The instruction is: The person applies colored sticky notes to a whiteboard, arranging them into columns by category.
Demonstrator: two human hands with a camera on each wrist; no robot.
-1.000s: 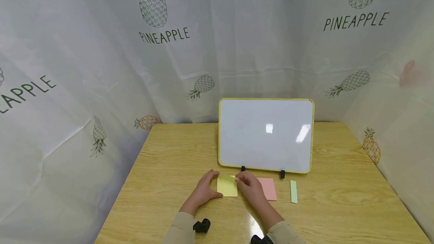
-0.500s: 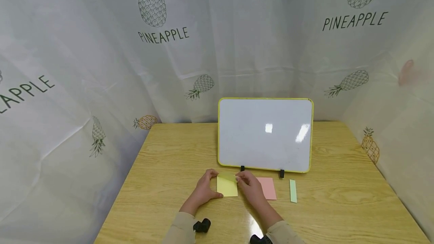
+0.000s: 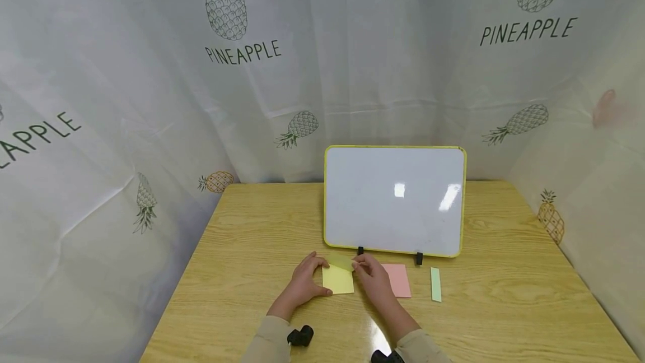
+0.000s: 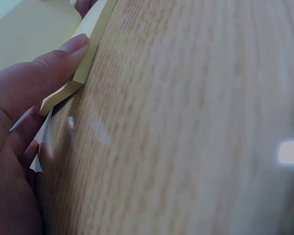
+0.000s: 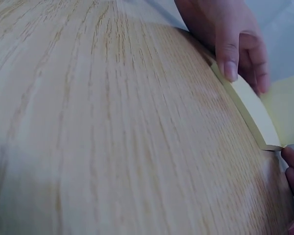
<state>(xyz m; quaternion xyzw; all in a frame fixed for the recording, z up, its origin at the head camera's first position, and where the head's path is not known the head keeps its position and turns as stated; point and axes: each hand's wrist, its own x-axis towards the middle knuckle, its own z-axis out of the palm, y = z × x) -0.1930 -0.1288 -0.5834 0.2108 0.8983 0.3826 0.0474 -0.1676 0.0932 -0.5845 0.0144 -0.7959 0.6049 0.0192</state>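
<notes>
A thick pad of yellow sticky notes [image 3: 338,281] lies on the wooden table before the whiteboard. My left hand [image 3: 302,284] grips it from the left, with the thumb at its near edge and fingers at the far side. The top sheet [image 3: 340,261] is lifted and bent back, and my right hand [image 3: 374,280] pinches its right side. In the left wrist view the thumb presses on the edge of the pad, and the raised sheet [image 4: 32,36] stands behind it. The right wrist view has the pad [image 5: 252,110] tilted, its sheet [image 5: 288,107] standing away from it.
Right of the pad lies a pink sticky note pad [image 3: 399,281], partly behind my right hand. Further right is a narrow pale green strip [image 3: 435,284]. A yellow-framed whiteboard [image 3: 393,200] stands behind on black feet [image 3: 419,259]. Pineapple-print curtains [image 3: 363,71] surround the table [image 3: 262,217].
The top yellow sheet has been peeled further up and back by my right hand, showing more of the pad beneath. My left hand's fingers have shifted slightly right at the far edge.
</notes>
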